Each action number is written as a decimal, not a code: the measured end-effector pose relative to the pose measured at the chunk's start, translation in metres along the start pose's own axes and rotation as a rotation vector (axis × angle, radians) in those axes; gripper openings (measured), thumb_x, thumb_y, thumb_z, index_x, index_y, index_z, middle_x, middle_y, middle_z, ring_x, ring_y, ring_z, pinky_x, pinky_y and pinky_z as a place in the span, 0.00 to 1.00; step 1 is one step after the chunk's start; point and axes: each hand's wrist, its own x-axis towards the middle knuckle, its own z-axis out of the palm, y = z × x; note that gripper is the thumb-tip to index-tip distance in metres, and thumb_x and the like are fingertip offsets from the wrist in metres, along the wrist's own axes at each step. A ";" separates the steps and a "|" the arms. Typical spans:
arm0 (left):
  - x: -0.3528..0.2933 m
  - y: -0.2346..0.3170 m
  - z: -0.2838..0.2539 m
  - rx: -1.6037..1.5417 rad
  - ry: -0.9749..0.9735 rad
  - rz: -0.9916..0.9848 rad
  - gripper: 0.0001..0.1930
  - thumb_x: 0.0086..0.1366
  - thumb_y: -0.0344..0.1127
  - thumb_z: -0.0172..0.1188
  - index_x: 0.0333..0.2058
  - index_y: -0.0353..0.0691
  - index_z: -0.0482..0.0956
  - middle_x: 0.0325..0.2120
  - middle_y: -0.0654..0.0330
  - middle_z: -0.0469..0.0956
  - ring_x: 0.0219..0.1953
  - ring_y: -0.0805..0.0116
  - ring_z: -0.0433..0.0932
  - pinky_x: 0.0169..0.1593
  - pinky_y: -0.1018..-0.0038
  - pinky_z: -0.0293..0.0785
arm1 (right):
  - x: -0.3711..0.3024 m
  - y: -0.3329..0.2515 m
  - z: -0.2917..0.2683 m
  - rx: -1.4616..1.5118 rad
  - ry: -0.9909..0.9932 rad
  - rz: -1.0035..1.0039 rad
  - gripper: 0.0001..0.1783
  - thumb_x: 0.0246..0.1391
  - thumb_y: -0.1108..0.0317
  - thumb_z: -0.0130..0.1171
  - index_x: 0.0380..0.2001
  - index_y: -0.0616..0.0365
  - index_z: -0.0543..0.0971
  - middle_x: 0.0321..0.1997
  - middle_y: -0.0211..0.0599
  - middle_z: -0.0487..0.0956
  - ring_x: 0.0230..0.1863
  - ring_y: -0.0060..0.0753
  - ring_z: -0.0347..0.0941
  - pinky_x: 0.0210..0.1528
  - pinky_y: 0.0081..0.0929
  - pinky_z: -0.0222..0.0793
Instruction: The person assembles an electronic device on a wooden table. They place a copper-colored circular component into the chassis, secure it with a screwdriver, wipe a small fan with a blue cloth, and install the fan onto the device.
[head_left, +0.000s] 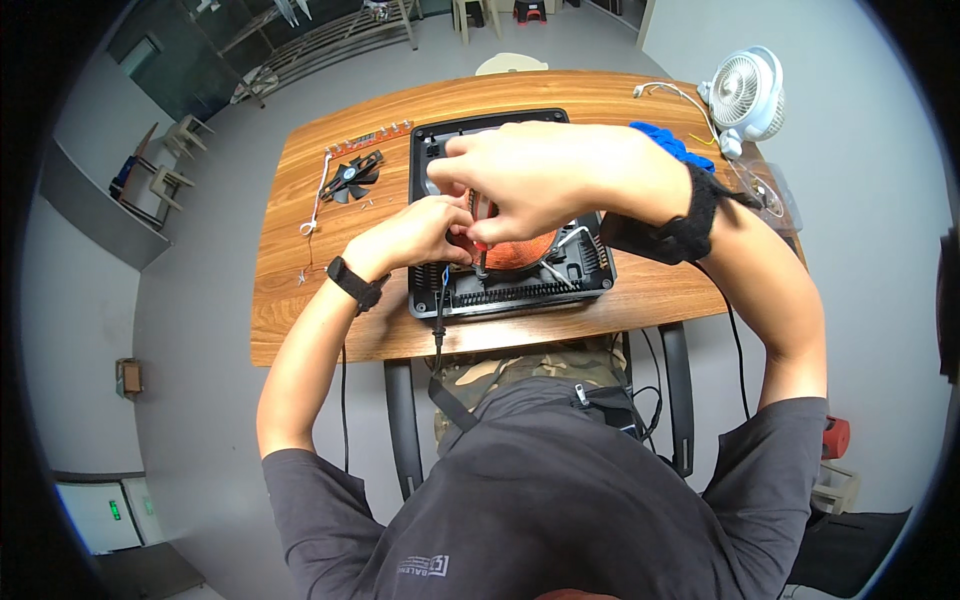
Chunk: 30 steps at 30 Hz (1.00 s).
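Observation:
An opened black appliance housing (pixel 530 299), with a round copper coil (pixel 522 254) inside, lies on the wooden table before me. My right hand (pixel 545 172) reaches over it from the right, fingers closed round a red-handled screwdriver (pixel 482 243). The tool points down at the coil's near left edge; its tip is too small to make out clearly. Beside it, my left hand (pixel 415 236) has its fingers drawn together low over the housing's left part. Whatever those fingertips pinch is hidden. White supports (pixel 556 272) stick out at the coil's right side.
Left of the housing lie a small black fan (pixel 352 177), a narrow circuit strip (pixel 372 138) with white wire, and tiny loose screws (pixel 368 203). A white desk fan (pixel 742 95) and blue cloth (pixel 672 145) are far right. A black cord (pixel 438 342) hangs over the near edge.

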 end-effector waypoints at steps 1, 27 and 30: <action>0.000 0.004 -0.001 0.034 -0.025 -0.062 0.16 0.50 0.32 0.77 0.37 0.38 0.84 0.36 0.56 0.81 0.41 0.55 0.82 0.46 0.62 0.79 | -0.006 0.000 -0.007 -0.004 -0.008 -0.054 0.16 0.54 0.63 0.65 0.41 0.62 0.77 0.37 0.48 0.80 0.42 0.51 0.81 0.43 0.43 0.77; 0.002 -0.005 0.003 0.051 0.059 0.109 0.20 0.47 0.33 0.79 0.40 0.40 0.84 0.37 0.53 0.80 0.42 0.54 0.81 0.48 0.60 0.78 | 0.003 -0.011 -0.010 -0.097 -0.227 0.186 0.19 0.59 0.55 0.62 0.44 0.60 0.78 0.36 0.50 0.82 0.39 0.54 0.82 0.43 0.45 0.79; 0.002 -0.007 0.006 -0.005 0.110 0.104 0.18 0.46 0.32 0.79 0.37 0.39 0.84 0.35 0.54 0.79 0.43 0.53 0.80 0.49 0.60 0.78 | 0.006 -0.004 0.005 -0.117 -0.019 0.135 0.18 0.51 0.60 0.64 0.33 0.67 0.84 0.27 0.56 0.84 0.29 0.56 0.82 0.32 0.46 0.78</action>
